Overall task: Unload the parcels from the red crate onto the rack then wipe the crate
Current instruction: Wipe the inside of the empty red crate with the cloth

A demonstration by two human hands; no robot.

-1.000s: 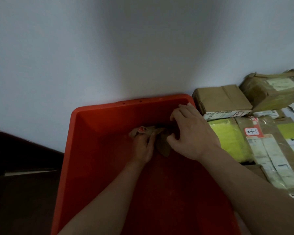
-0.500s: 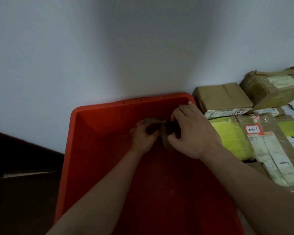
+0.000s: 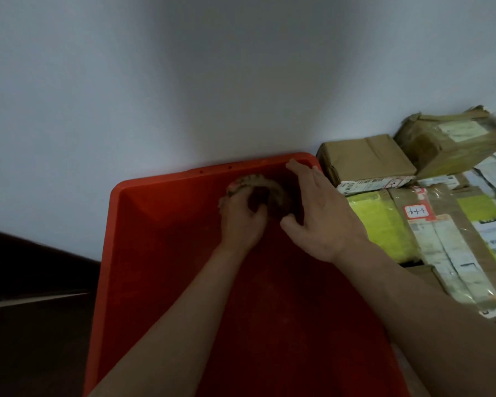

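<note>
The red crate (image 3: 161, 253) stands against the wall (image 3: 184, 81) with no parcels inside. Unloading looks done, wiping under way. The left hand (image 3: 242, 222) grips a crumpled cloth (image 3: 269, 190) at the far end. The right hand (image 3: 321, 216) spreads open beside it. The parcels (image 3: 367, 159) are stacked just right of the crate.

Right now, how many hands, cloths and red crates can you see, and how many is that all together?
Hands: 2, the left hand and the right hand
Cloths: 1, the cloth gripped by the left hand
Red crates: 1, the red crate
Total: 4
</note>
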